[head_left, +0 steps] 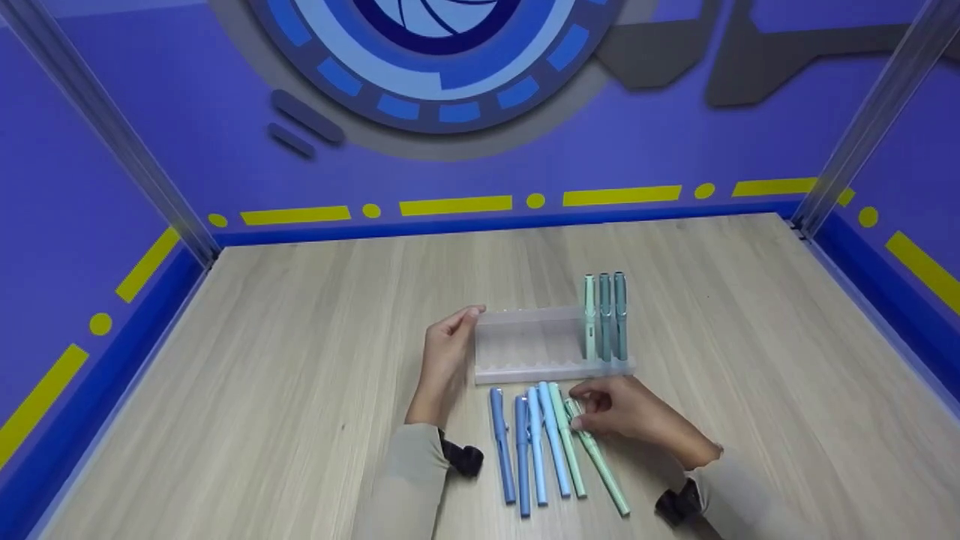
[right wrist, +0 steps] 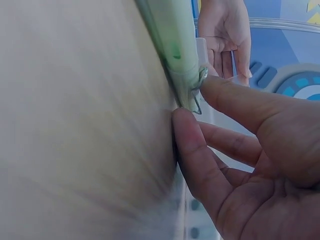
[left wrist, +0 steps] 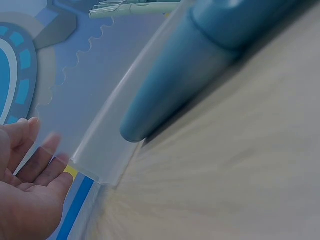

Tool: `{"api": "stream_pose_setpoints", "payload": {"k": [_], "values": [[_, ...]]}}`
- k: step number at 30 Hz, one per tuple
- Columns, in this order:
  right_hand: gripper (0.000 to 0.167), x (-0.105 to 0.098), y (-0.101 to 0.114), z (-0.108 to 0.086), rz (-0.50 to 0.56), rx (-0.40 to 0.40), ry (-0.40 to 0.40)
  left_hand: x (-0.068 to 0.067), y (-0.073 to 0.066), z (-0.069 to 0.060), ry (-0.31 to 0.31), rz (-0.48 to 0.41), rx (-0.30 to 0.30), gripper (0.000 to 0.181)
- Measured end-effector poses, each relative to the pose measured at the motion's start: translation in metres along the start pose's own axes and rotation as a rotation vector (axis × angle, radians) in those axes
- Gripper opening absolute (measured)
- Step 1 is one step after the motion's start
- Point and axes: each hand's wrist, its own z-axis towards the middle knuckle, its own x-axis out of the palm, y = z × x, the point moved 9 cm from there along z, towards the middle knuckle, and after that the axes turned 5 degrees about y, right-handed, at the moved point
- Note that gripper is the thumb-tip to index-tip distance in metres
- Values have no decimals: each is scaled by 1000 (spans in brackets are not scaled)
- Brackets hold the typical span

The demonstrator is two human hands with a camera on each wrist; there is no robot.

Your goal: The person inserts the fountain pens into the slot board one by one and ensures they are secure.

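- Our right hand (head_left: 622,409) pinches the clip end of a thin, light green plastic pen (head_left: 601,465) between thumb and fingertip.
- From the grip, that pen slants back toward us along the pale wood worktop (head_left: 300,360), in front of the clear plastic rack (head_left: 529,341).
- Beside it lie one green pen (head_left: 568,442), two light blue pens (head_left: 555,442) and two dark blue pens (head_left: 503,450).
- Our left hand (head_left: 448,352) rests loosely at the rack's left end.
- One pale green standing pen (head_left: 589,319) and two dark teal pens (head_left: 605,319) fill its right end, so we think three are done, six left.
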Motion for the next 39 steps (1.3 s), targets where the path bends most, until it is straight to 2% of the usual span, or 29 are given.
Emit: {"api": "stream_pose_setpoints", "payload": {"k": [6, 12, 17, 26, 35, 39], "values": [[45, 1, 0, 1, -4, 11, 11, -1, 1, 0, -2, -14, -10, 32], [41, 1, -2, 2, -21, 36, 18, -1, 0, 0, 1, -31, 27, 31], [35, 1, -4, 3, -34, 53, 13, 0, 1, 0, 3, -45, 27, 31], [34, -3, -5, 1, -26, 19, 0, 1, 2, 0, 8, -55, 15, 29], [38, -6, -4, -1, 69, 36, 20, 0, 1, 1, -1, -65, 15, 31], [40, -6, -2, 0, 63, 23, 25, 0, 1, 0, 0, -50, 20, 30]]}}
